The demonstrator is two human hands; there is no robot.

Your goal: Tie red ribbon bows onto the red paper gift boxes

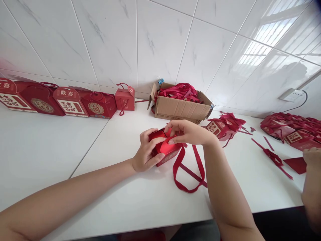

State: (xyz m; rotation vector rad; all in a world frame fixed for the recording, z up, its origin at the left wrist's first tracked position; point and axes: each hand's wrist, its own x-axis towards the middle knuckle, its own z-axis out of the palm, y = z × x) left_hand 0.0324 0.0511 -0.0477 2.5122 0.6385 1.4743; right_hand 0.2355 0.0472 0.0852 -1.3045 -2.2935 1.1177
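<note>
A small red box with a bright red inside stands on the white table, its top open. My left hand is wrapped round its left side, thumb on the near face and fingers over the rim. Bent over the right part of the opening, my right hand pinches a bright red flap between thumb and fingers. A dark red ribbon lies in a loop on the table, just right of the box and beside my right forearm.
Behind stands a cardboard box of red ribbons. Red gift boxes line the wall at left. Ribboned boxes and loose ribbons lie at right. Another person's hand holds a dark red piece at the right edge.
</note>
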